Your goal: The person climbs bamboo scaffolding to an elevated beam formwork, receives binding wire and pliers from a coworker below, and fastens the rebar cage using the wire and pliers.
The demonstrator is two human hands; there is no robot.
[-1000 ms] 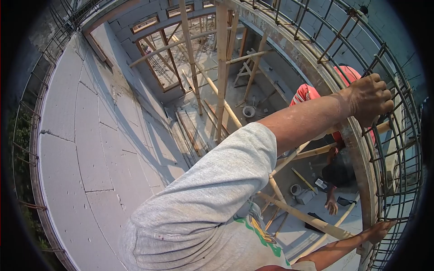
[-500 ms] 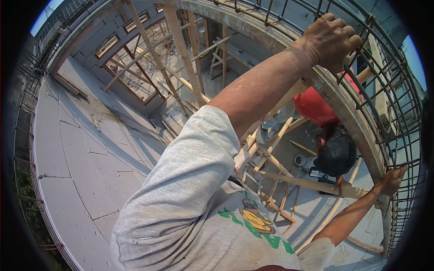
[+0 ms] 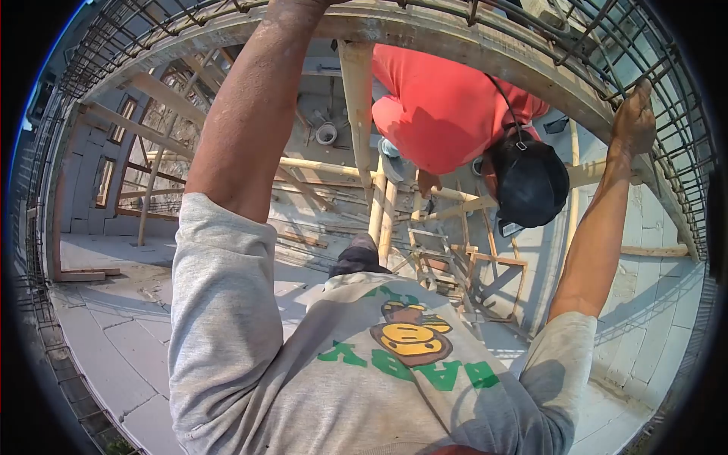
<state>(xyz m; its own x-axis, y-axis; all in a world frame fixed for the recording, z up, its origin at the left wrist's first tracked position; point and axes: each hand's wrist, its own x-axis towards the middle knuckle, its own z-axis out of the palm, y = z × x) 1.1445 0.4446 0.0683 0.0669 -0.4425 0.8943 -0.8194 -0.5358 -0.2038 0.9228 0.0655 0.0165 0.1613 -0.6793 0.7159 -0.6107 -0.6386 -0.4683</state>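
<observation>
My right hand [image 3: 635, 125] is closed on a bar of the rebar cage [image 3: 671, 102], just above the curved formwork board [image 3: 584, 102]. My left hand [image 3: 307, 4] is cut off by the top edge of the view, up at the same board and cage; its fingers are out of sight. Both arms stretch forward from my grey printed shirt [image 3: 379, 394]. Between them, a co-worker in a red shirt [image 3: 451, 114] and black cap [image 3: 528, 178] bends down below the board.
Wooden props, one upright post [image 3: 356, 98] among them, stand under the board. Poles and a wooden frame [image 3: 497, 284] lie lower down. A white bucket [image 3: 326, 134] is on the floor beyond. Pale block walls [image 3: 121, 349] run along both sides.
My view has swung round, so the board now arches across the top. My left hand, earlier seen closed on the rebar, has moved to the top edge. The co-worker appears nearer the middle.
</observation>
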